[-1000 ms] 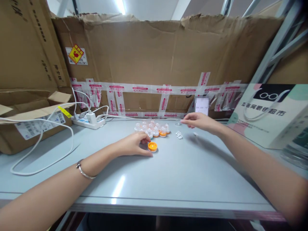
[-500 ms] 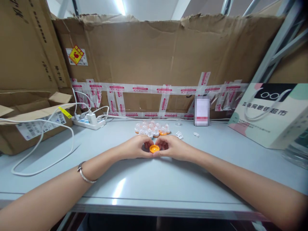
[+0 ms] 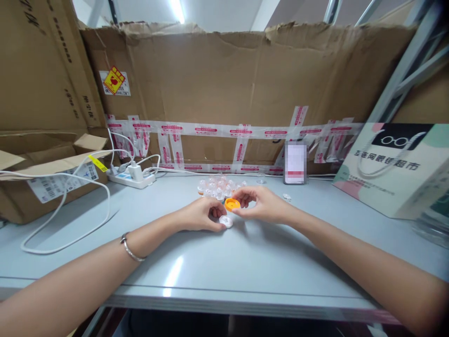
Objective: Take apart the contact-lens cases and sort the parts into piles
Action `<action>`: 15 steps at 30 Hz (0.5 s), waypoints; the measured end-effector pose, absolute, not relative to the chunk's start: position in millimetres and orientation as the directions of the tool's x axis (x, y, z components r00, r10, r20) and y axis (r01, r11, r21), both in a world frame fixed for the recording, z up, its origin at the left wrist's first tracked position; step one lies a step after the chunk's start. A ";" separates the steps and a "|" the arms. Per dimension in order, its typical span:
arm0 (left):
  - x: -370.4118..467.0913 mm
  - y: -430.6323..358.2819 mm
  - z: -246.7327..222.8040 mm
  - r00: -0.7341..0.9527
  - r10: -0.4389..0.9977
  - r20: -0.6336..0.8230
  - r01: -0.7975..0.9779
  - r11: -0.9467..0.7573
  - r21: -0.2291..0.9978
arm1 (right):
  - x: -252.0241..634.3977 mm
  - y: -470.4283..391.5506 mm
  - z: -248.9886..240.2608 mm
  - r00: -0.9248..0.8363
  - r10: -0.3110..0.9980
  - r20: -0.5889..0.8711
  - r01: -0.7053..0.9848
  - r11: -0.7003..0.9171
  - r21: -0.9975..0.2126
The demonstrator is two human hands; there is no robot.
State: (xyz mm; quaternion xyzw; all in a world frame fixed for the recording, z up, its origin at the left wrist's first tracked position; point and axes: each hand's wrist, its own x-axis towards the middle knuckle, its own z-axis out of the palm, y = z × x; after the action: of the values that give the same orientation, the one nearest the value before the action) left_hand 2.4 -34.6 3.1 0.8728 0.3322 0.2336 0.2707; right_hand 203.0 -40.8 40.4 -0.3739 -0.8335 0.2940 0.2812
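Note:
Between thumb and fingers, my right hand [image 3: 257, 203] pinches a round orange cap [image 3: 232, 204], raised a little above the table. My left hand [image 3: 205, 214] is closed at the edge of a small round white piece [image 3: 226, 221], which sits low at the tabletop just below the cap. The cap and the white piece are apart. Just behind both hands stands a cluster of several small clear domed containers [image 3: 219, 189], a few with orange bases. My right hand hides part of this cluster.
A phone [image 3: 295, 163] leans upright against the cardboard [image 3: 210, 79] at the back. Small white pieces [image 3: 286, 197] lie before it. On the left are a power strip [image 3: 131, 179], loose white cable [image 3: 105, 210] and an open carton [image 3: 52, 187]; a paper bag [image 3: 382, 173] stands right.
My right hand has lifted the orange cap up and to the right, off the white piece. That piece now shows by my left hand, which has barely moved.

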 end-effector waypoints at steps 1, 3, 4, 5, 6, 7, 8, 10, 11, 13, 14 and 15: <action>1.9 -35.3 4.8 0.671 0.706 0.226 0.463 -0.637 0.616 | 205.9 -39.5 44.1 -0.538 0.804 0.253 0.453 0.529 -0.718; 0.5 -36.5 8.1 0.684 0.696 0.217 0.473 -0.650 0.595 | 214.4 -33.5 50.6 -0.449 0.847 0.286 0.437 0.487 -0.756; -0.2 -37.0 9.6 0.692 0.689 0.214 0.474 -0.658 0.586 | 219.9 -29.1 53.2 -0.382 0.870 0.313 0.430 0.467 -0.773; -1.0 -37.4 11.0 0.698 0.684 0.213 0.474 -0.664 0.578 | 226.1 -24.0 55.2 -0.312 0.888 0.339 0.430 0.450 -0.783; -1.6 -37.7 12.1 0.702 0.680 0.214 0.474 -0.670 0.572 | 232.7 -18.5 56.4 -0.246 0.899 0.363 0.439 0.437 -0.785; -2.2 -37.9 13.1 0.703 0.677 0.217 0.474 -0.674 0.566 | 239.4 -12.8 56.9 -0.185 0.905 0.383 0.460 0.424 -0.780; -2.6 -38.2 13.9 0.704 0.676 0.219 0.476 -0.677 0.562 | 246.0 -7.2 56.3 -0.137 0.907 0.398 0.490 0.411 -0.769; -3.1 -38.9 15.0 0.705 0.674 0.219 0.479 -0.681 0.553 | 257.0 3.7 52.8 -0.096 0.910 0.404 0.554 0.386 -0.738; -3.2 -39.4 15.5 0.707 0.673 0.217 0.482 -0.683 0.549 | 261.0 9.2 50.2 -0.093 0.912 0.400 0.583 0.376 -0.720; -3.1 -40.4 16.6 0.711 0.671 0.211 0.487 -0.687 0.540 | 265.3 20.9 45.6 -0.104 0.915 0.390 0.651 0.359 -0.669; -3.1 -40.8 17.1 0.714 0.669 0.208 0.489 -0.689 0.535 | 265.6 27.7 44.3 -0.115 0.917 0.382 0.698 0.348 -0.626; -3.0 -41.1 17.5 0.717 0.666 0.207 0.490 -0.692 0.530 | 264.7 35.1 43.9 -0.129 0.918 0.374 0.759 0.334 -0.559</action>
State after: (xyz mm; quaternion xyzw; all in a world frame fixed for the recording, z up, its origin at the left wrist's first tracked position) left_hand -3.0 -41.1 17.5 0.8987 0.3215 0.1956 0.2251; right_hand 264.7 35.1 43.9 -0.5649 -0.7423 0.1171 0.3408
